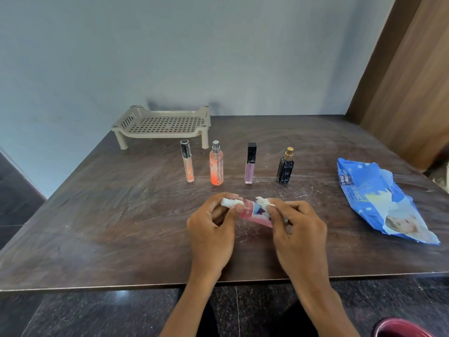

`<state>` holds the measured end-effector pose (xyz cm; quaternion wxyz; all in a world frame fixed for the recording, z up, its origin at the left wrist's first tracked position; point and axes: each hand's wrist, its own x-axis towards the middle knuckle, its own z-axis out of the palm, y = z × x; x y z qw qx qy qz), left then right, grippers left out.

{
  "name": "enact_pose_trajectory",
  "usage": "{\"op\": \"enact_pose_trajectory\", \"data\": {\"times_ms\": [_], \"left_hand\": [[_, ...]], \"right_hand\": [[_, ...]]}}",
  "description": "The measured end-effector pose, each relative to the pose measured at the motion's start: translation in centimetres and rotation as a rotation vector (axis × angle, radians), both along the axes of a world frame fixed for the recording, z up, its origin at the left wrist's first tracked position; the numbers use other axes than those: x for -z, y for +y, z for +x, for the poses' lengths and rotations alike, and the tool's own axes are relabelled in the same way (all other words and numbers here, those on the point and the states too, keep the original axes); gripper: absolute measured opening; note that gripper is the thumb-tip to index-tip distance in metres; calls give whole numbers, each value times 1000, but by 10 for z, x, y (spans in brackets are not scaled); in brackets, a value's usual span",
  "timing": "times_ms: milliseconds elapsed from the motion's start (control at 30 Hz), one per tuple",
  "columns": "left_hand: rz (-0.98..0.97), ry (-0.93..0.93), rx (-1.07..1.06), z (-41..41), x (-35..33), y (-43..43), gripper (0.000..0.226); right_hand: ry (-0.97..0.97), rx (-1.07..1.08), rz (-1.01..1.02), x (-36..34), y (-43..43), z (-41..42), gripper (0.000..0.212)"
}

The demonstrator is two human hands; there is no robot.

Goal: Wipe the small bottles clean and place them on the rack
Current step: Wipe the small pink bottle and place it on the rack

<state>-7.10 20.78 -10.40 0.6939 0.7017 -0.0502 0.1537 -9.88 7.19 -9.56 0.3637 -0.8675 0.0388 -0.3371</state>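
Note:
My left hand [213, 229] grips the white cap end of a small pink bottle [252, 212], held sideways above the table. My right hand [296, 227] presses a white wipe [263, 201] against the bottle's body. Several other bottles stand in a row farther back: a slim peach tube [187, 164], an orange spray bottle [216, 166], a purple gloss tube with a black cap [250, 166] and a black bottle with a gold cap [285, 167]. The beige perforated rack [162, 124] stands at the back left with nothing on it.
A blue pack of wet wipes [381, 200] lies on the right side of the dark brown table [109, 227]. A wooden panel [413, 81] rises at the back right. The table's front edge runs just below my wrists, with a red object [401, 328] on the floor.

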Motion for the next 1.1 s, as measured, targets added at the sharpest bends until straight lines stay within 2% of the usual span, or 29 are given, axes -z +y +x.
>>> {"op": "enact_pose_trajectory", "data": {"times_ms": [67,167,300,367,600,700,900,1100], "left_hand": [[11,-9,-5,-1,-1,-1,16],[20,-11,-7,-2,-3,0,27],[-13,20,-29,-1,1,2,15],[-11,21,-38,-1,1,2,18],[13,35,-60,-2,-2,-1,23],[19,30,-73,-3,-4,0,30],[-6,44,-78,-2,0,2,22],[-1,72,-50,-3,-3,-1,27]], "right_hand": [[31,33,11,3,-5,-1,22],[16,22,15,-2,6,1,22],[-52,-69,-5,-7,29,-3,24],[-70,-76,-6,-4,27,-5,25],[-37,43,9,6,5,-5,25],[-40,14,20,1,15,-1,24],[-82,-84,20,-4,26,-4,28],[-61,0,63,3,7,-7,25]]}}
